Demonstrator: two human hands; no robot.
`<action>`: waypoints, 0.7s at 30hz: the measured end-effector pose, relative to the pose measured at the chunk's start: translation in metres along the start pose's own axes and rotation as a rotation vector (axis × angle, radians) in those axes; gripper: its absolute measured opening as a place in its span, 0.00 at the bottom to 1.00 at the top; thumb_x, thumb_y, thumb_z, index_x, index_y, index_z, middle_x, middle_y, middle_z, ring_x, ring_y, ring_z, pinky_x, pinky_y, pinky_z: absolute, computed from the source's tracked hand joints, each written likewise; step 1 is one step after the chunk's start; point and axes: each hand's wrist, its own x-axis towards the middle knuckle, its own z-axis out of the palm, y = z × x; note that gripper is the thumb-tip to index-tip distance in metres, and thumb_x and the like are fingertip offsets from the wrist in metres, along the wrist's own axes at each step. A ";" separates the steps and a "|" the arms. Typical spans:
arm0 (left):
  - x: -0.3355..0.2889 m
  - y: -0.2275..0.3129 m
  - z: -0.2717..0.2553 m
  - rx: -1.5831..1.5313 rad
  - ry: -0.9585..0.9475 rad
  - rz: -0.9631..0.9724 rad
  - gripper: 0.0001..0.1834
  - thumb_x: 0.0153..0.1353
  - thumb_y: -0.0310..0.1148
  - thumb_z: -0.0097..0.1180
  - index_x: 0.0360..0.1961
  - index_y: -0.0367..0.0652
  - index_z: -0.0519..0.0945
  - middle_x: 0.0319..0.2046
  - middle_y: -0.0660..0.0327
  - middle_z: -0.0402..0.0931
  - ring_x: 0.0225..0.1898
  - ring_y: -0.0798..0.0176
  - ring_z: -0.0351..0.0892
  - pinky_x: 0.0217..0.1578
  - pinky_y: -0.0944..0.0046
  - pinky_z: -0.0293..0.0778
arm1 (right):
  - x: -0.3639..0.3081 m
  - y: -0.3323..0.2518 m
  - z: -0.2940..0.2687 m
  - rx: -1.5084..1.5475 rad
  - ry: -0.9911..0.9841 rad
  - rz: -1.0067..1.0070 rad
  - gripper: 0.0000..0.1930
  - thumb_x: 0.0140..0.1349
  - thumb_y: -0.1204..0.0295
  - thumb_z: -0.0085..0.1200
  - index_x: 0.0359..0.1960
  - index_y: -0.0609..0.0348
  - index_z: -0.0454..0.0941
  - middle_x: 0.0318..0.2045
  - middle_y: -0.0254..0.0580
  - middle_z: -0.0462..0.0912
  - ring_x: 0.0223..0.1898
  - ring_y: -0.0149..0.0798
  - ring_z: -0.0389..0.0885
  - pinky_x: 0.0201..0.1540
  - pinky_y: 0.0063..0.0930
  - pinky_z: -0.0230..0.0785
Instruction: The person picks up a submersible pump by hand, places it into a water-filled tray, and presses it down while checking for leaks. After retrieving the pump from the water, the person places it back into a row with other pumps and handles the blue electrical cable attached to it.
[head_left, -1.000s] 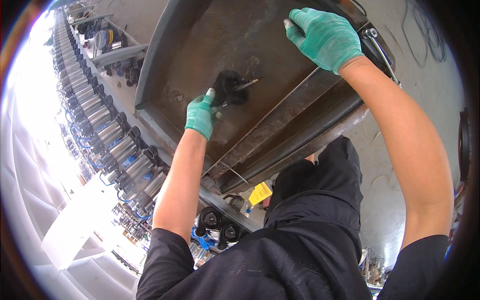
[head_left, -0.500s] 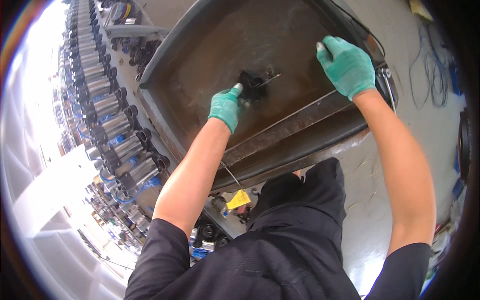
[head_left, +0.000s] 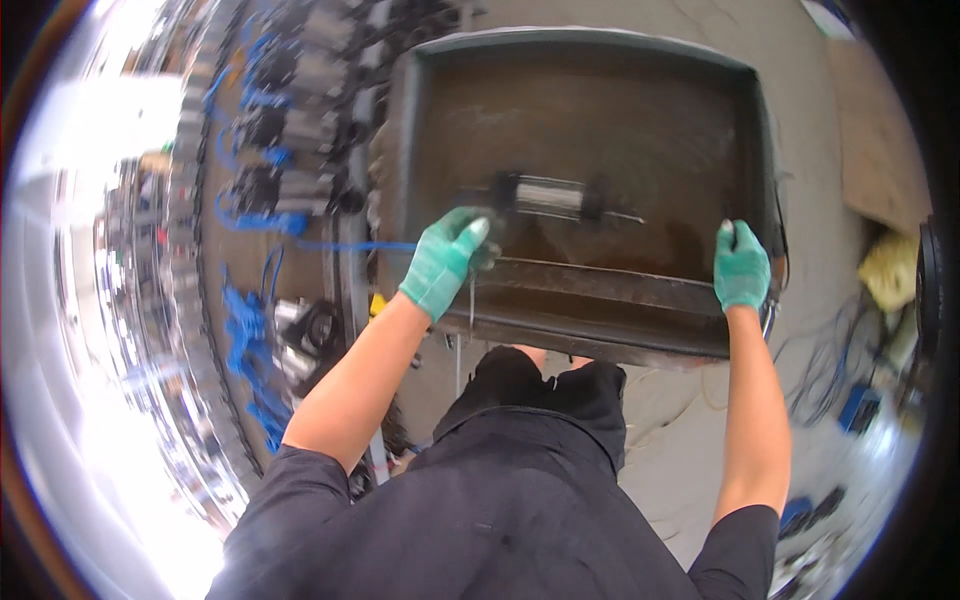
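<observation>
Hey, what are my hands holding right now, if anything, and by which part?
The left hand seems to hold nothing; the cylinder lies in the tray just beyond it. Whether the right hand, at the tray's right side, holds anything cannot be told.

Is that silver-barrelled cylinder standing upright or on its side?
On its side: the cylinder shows its silver barrel lengthwise, running left to right, with the thin rod pointing right.

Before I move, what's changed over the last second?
The cylinder now shows its silver body, side-on. The left hand appears to have let go and drawn back slightly. The right hand shifted to the right edge of the tray. Unchanged: cylinder in tray, gloves on.
</observation>
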 end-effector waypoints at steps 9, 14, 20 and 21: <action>-0.229 -0.178 -0.094 0.179 0.499 -0.195 0.15 0.70 0.32 0.56 0.52 0.33 0.79 0.41 0.51 0.84 0.39 0.64 0.84 0.39 0.63 0.81 | 0.009 0.011 0.008 -0.028 -0.008 -0.079 0.22 0.75 0.53 0.43 0.46 0.59 0.79 0.40 0.63 0.83 0.41 0.67 0.80 0.42 0.53 0.71; -0.295 -0.239 -0.114 0.108 0.787 -0.151 0.14 0.68 0.30 0.57 0.52 0.35 0.80 0.38 0.51 0.86 0.35 0.62 0.87 0.39 0.61 0.81 | 0.009 0.008 0.009 -0.139 -0.092 -0.090 0.21 0.75 0.54 0.42 0.48 0.62 0.77 0.42 0.64 0.83 0.43 0.68 0.80 0.45 0.54 0.70; -0.321 -0.247 -0.160 0.190 1.066 0.013 0.13 0.68 0.30 0.58 0.51 0.38 0.81 0.36 0.50 0.86 0.33 0.61 0.85 0.37 0.61 0.79 | -0.024 -0.056 0.035 0.016 -0.099 -0.343 0.12 0.73 0.64 0.50 0.46 0.61 0.79 0.36 0.49 0.84 0.37 0.47 0.80 0.45 0.41 0.73; -0.330 -0.250 -0.169 0.215 1.128 0.023 0.13 0.67 0.30 0.58 0.51 0.39 0.81 0.35 0.50 0.86 0.32 0.61 0.85 0.36 0.61 0.78 | -0.038 -0.086 0.037 0.105 -0.172 -0.346 0.11 0.73 0.66 0.52 0.46 0.61 0.79 0.36 0.45 0.84 0.36 0.42 0.79 0.44 0.38 0.73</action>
